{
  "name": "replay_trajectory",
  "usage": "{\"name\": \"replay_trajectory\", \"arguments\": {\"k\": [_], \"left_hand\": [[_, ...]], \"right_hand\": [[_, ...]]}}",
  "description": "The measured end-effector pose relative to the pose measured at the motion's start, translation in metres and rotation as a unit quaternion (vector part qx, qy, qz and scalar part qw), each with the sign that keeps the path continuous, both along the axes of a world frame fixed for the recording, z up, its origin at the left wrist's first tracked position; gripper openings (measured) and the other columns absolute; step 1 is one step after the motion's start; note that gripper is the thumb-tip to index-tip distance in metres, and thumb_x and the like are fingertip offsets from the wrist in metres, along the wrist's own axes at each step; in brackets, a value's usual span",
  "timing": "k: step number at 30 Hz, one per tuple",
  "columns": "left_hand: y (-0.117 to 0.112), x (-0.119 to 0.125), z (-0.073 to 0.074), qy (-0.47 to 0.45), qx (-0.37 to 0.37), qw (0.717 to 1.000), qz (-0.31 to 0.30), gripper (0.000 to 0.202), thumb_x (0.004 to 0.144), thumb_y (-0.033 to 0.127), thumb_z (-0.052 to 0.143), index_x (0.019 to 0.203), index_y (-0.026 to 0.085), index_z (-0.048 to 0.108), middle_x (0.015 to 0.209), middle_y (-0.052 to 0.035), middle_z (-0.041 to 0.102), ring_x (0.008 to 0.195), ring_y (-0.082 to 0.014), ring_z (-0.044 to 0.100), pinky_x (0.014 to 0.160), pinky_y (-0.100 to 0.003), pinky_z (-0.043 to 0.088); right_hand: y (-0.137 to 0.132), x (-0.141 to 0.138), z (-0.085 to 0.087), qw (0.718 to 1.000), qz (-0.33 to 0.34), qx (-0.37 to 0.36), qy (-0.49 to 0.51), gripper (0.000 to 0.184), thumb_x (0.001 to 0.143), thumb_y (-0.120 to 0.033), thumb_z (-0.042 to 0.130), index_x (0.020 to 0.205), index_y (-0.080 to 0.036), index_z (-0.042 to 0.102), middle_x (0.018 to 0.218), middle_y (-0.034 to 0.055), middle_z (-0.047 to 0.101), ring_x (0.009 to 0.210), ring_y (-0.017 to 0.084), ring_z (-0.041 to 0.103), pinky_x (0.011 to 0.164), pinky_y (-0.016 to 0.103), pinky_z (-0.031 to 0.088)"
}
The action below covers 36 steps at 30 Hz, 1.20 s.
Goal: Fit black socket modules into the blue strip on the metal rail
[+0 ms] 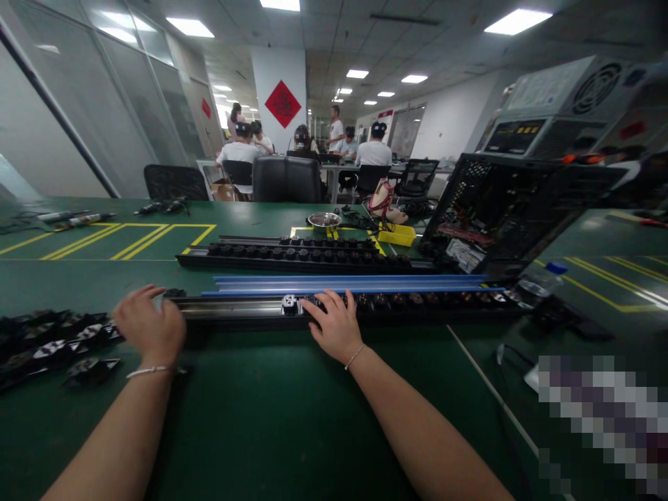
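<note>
A long black rail (428, 306) filled with several socket modules lies across the green table in front of me. My right hand (334, 325) rests on it, fingers curled over a module (289, 303) near the rail's left part. My left hand (149, 321) is by the rail's left end, fingers bent down on a small black part that is mostly hidden. Blue strips (355, 282) lie just behind the rail. A second black rail (307, 255) with modules lies farther back.
Loose black socket modules (52, 344) lie at the left. An open computer case (501, 209) stands at the right, with a water bottle (540, 282) near it. A metal bowl (323, 220) and yellow tray (396, 234) sit behind. Several people sit at far desks.
</note>
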<state>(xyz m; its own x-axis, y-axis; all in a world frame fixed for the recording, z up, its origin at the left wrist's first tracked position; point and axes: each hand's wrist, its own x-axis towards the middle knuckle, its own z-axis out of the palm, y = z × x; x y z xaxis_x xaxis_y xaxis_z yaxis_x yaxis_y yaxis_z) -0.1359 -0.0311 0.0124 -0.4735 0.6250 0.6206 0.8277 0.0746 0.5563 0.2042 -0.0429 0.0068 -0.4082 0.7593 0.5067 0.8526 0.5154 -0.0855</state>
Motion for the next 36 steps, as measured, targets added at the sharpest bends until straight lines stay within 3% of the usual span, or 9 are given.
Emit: {"name": "replay_trajectory", "arguments": {"k": [1, 2, 5, 10, 14, 19, 25, 29, 36], "left_hand": [[-0.001, 0.020, 0.002, 0.073, 0.042, 0.996, 0.002, 0.027, 0.079, 0.019, 0.043, 0.103, 0.011, 0.055, 0.122, -0.0131, 0.053, 0.124, -0.0305, 0.039, 0.104, -0.056, 0.025], [-0.002, 0.040, 0.003, 0.136, 0.046, 0.989, -0.042, 0.027, 0.081, 0.021, 0.044, 0.102, 0.011, 0.057, 0.119, -0.0129, 0.056, 0.123, -0.0274, 0.041, 0.106, -0.050, 0.027], [-0.004, 0.088, -0.001, 0.222, -0.007, 0.959, -0.177, 0.035, 0.088, 0.030, 0.040, 0.114, 0.012, 0.054, 0.128, -0.0126, 0.053, 0.127, -0.0234, 0.039, 0.107, -0.042, 0.029], [-0.007, 0.116, -0.014, 0.263, -0.112, 0.915, -0.283, 0.045, 0.089, 0.041, 0.038, 0.129, 0.022, 0.046, 0.133, -0.0080, 0.051, 0.126, -0.0230, 0.042, 0.106, -0.043, 0.027], [-0.010, 0.118, -0.012, 0.265, -0.135, 0.911, -0.284, 0.049, 0.089, 0.045, 0.037, 0.133, 0.025, 0.042, 0.135, -0.0067, 0.050, 0.127, -0.0240, 0.041, 0.105, -0.046, 0.027], [-0.007, 0.138, -0.006, 0.212, -0.142, 0.937, -0.237, 0.053, 0.088, 0.050, 0.036, 0.134, 0.024, 0.041, 0.127, -0.0113, 0.057, 0.122, -0.0268, 0.046, 0.103, -0.051, 0.026], [-0.001, 0.166, 0.000, 0.155, -0.153, 0.955, -0.201, 0.037, 0.087, 0.047, 0.040, 0.112, 0.026, 0.059, 0.124, -0.0052, 0.060, 0.119, -0.0237, 0.049, 0.106, -0.051, 0.021], [-0.002, 0.167, 0.000, 0.154, -0.145, 0.957, -0.199, 0.036, 0.083, 0.047, 0.049, 0.110, 0.026, 0.059, 0.123, -0.0040, 0.060, 0.118, -0.0240, 0.050, 0.107, -0.051, 0.019], [-0.002, 0.163, -0.004, 0.149, -0.123, 0.962, -0.195, 0.037, 0.087, 0.043, 0.044, 0.114, 0.022, 0.057, 0.120, -0.0063, 0.062, 0.114, -0.0223, 0.053, 0.108, -0.049, 0.018]], "right_hand": [[0.000, 0.000, 0.000, 1.000, 0.002, 0.001, 0.003, 0.043, 0.083, -0.032, 0.052, 0.127, -0.037, 0.048, 0.125, 0.0027, 0.053, 0.125, 0.023, 0.034, 0.109, 0.053, 0.006], [0.000, 0.000, 0.000, 1.000, 0.003, 0.002, 0.006, 0.043, 0.083, -0.032, 0.052, 0.126, -0.036, 0.048, 0.125, 0.0029, 0.053, 0.125, 0.023, 0.034, 0.109, 0.053, 0.006], [0.000, 0.000, -0.001, 1.000, 0.007, 0.005, 0.013, 0.043, 0.083, -0.031, 0.052, 0.126, -0.036, 0.049, 0.125, 0.0035, 0.053, 0.126, 0.023, 0.034, 0.108, 0.053, 0.005], [0.000, -0.001, -0.001, 1.000, 0.006, 0.004, 0.021, 0.045, 0.082, -0.031, 0.053, 0.127, -0.035, 0.048, 0.125, 0.0037, 0.053, 0.125, 0.023, 0.035, 0.108, 0.053, 0.005], [0.000, -0.001, -0.002, 0.999, 0.007, 0.003, 0.038, 0.053, 0.081, -0.030, 0.053, 0.134, -0.030, 0.041, 0.126, 0.0041, 0.054, 0.124, 0.022, 0.037, 0.110, 0.050, 0.004], [0.002, -0.002, -0.004, 0.999, 0.001, 0.008, 0.034, 0.056, 0.082, -0.031, 0.052, 0.136, -0.022, 0.038, 0.128, 0.0073, 0.054, 0.124, 0.023, 0.037, 0.110, 0.048, 0.004], [0.004, -0.002, -0.006, 1.000, -0.008, 0.016, 0.019, 0.056, 0.081, -0.033, 0.053, 0.134, -0.019, 0.040, 0.127, 0.0087, 0.054, 0.123, 0.023, 0.038, 0.111, 0.048, 0.005], [0.005, -0.002, -0.005, 1.000, -0.003, 0.014, 0.027, 0.054, 0.081, -0.032, 0.053, 0.133, -0.019, 0.042, 0.127, 0.0087, 0.055, 0.123, 0.023, 0.039, 0.110, 0.048, 0.004], [0.004, -0.002, -0.004, 0.999, 0.003, 0.008, 0.039, 0.053, 0.082, -0.031, 0.052, 0.133, -0.020, 0.042, 0.126, 0.0072, 0.055, 0.124, 0.023, 0.038, 0.111, 0.047, 0.003]]}}
